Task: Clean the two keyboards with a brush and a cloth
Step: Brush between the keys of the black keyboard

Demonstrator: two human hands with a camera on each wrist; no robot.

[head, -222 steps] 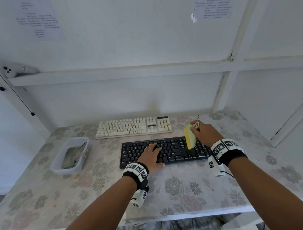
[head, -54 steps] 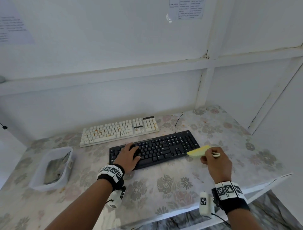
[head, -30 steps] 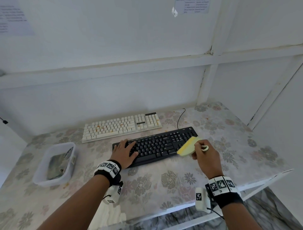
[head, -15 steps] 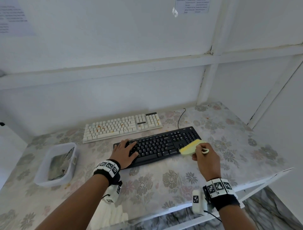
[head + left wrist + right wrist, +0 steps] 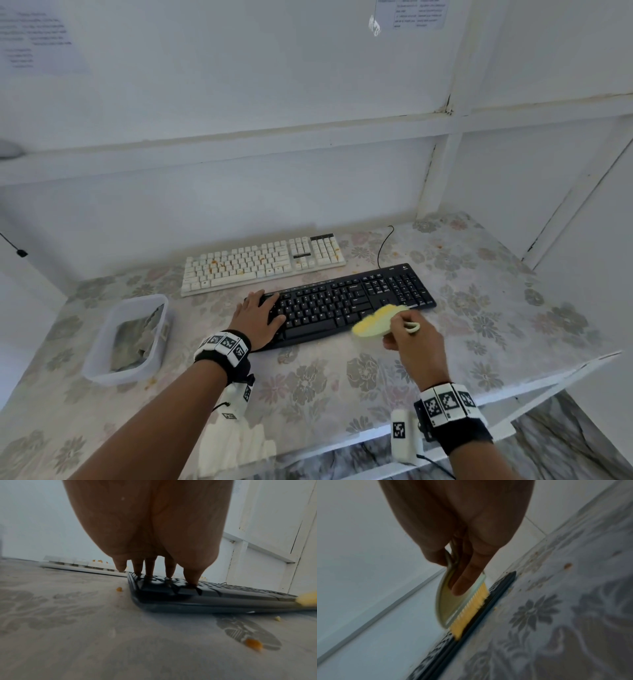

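R hand (image 5: 416, 339) grips brush (image 5: 375, 323) at black keyboard (image 5: 342, 303) front edge, L hand (image 5: 257, 317) flat on keys w/ fingers straight; hard strokes risk flicking crumbs (image 5: 253, 645) onto table (image 5: 342, 383).

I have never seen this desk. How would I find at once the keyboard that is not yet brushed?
Look at the table with the flowered cover, then to its back edge by the white wall. There lies the white keyboard, behind the black keyboard on which the left hand rests. It alone has pale keys, dotted with orange crumbs, and no hand touches it.
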